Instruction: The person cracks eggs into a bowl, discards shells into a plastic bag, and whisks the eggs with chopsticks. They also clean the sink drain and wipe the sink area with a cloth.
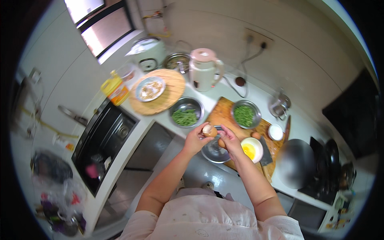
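Yellow bottle (115, 89) beside round wooden board (175, 86). Rice cooker (148, 55) near window (106, 33). Pink-lidded kettle (203, 73) on white counter (218, 92). Dark sink (96, 136) at left. Black plug (263, 45) in wall socket (256, 37).

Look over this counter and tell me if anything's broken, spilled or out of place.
Only the brown eggshell in the left hand looks broken: it is open, showing its pale inside, which fits with the yolk in the white bowl. I see no spill, and nothing else clearly stands out.
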Tool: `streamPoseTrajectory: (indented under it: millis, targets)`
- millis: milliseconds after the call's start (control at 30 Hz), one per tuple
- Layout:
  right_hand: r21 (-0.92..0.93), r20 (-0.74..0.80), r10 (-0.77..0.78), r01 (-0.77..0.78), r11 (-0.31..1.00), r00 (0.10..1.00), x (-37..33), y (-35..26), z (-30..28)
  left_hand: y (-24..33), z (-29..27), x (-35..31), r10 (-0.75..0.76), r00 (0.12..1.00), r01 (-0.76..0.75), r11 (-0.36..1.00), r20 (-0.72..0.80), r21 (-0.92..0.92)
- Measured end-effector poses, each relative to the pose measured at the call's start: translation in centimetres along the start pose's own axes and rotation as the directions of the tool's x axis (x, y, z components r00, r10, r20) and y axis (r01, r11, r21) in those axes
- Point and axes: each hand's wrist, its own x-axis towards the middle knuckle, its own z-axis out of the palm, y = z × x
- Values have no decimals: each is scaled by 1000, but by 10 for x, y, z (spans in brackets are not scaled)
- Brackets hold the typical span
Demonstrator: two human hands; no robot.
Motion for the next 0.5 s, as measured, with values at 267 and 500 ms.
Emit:
streamPoseTrajectory:
  millis: [267,500]
  targets:
    - [457,250,325,-407,791,912,16,40,139,10,-154,-99,-5,870,-93,980,-493,-174]
    - [241,463,332,-477,845,822,8,107,294,30,-304,-255,60,564,-139,990,-824,-23]
